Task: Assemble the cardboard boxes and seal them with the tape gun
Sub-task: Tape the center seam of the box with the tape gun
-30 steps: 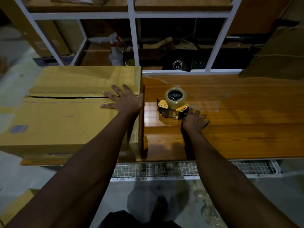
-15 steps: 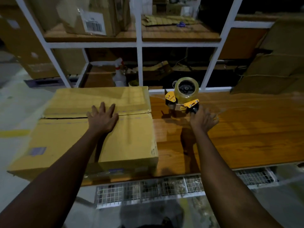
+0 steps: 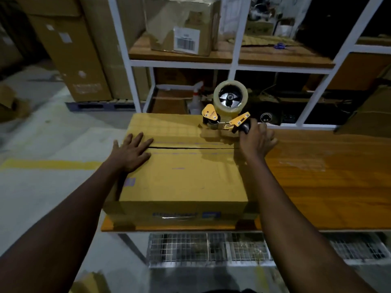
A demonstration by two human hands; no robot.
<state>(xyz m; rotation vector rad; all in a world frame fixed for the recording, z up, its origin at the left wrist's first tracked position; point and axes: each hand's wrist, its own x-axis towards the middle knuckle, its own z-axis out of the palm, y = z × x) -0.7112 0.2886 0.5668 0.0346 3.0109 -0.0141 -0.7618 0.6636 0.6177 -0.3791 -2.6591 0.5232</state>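
The left hand (image 3: 132,152) lies flat on top of the cardboard box (image 3: 182,178), fingers straight and spread, fingertips at the left end of the dark seam between the two closed flaps. The right hand (image 3: 257,140) curls round the black handle of the tape gun (image 3: 227,112), which hides its fingertips. The gun stands over the box's far right corner, clear roll uppermost; whether its front end touches the cardboard is hard to tell. Both forearms reach in from the bottom edge. The blue print on the box's near face is too blurred to read. The box sits at the left end of the wooden table (image 3: 321,178). In the upper middle, a shelf box (image 3: 182,22) carries a barcode label, illegible
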